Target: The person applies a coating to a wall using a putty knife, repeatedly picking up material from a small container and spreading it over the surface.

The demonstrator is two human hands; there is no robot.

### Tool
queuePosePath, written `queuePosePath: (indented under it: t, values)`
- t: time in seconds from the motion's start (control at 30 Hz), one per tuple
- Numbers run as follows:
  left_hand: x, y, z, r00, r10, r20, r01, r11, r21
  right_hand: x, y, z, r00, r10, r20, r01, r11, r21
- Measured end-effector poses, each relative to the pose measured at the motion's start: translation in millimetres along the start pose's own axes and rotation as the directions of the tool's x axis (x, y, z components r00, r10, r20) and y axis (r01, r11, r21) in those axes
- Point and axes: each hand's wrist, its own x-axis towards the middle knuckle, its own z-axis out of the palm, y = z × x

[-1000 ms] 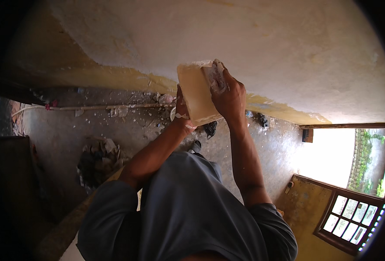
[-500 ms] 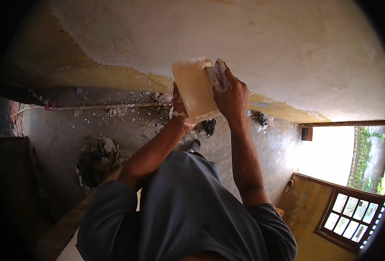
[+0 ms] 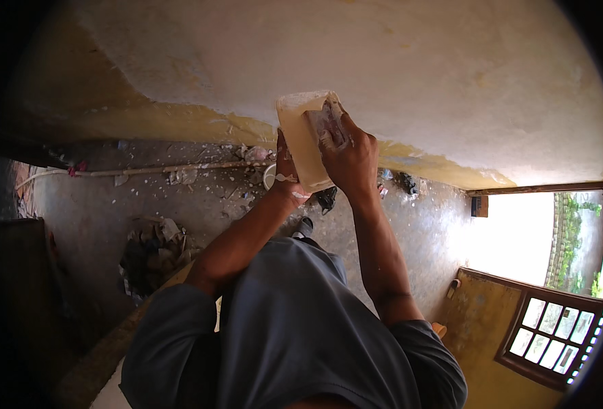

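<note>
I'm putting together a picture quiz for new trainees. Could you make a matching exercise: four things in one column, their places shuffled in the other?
1. Flat beige rectangular board
2. White-smeared flat scraper
3. Long thin pale pole
4. Brown-framed window with small panes

A. Gripped in the right hand
B. Lower right of the view
C. Held by the left hand
D. Lying on the grey speckled floor

Pairs: 1-C, 2-A, 3-D, 4-B

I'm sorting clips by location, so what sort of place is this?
Probably a room under repair: the large wall is patchy, pale above and yellow below; white specks dot the floor, and a heap of debris lies on it.
</note>
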Motion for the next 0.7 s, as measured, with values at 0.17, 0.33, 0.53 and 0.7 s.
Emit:
queuePosePath:
  t: [0.17,0.33,0.53,0.7]
  values:
    - [-6,-3,-4,0.999,-0.030,-0.023,0.029,0.999,-0.015,-6,2,2,0.996,-0.087,-0.026,0.087,0.996,0.021]
    - [-6,0,4,0.999,-0.014,-0.035,0.014,1.000,0.003,-9,-1,4,0.992,-0.123,-0.029,0.123,0.992,-0.012]
    - [-12,-7,-1,1.000,-0.023,-0.011,0.022,0.998,-0.062,-9,8,2,0.996,-0.079,0.029,0.080,0.996,-0.034]
    - [-11,-6,-7,0.996,-0.021,-0.086,0.025,0.999,0.038,9,14,-19,0.995,-0.081,-0.067,0.079,0.996,-0.032]
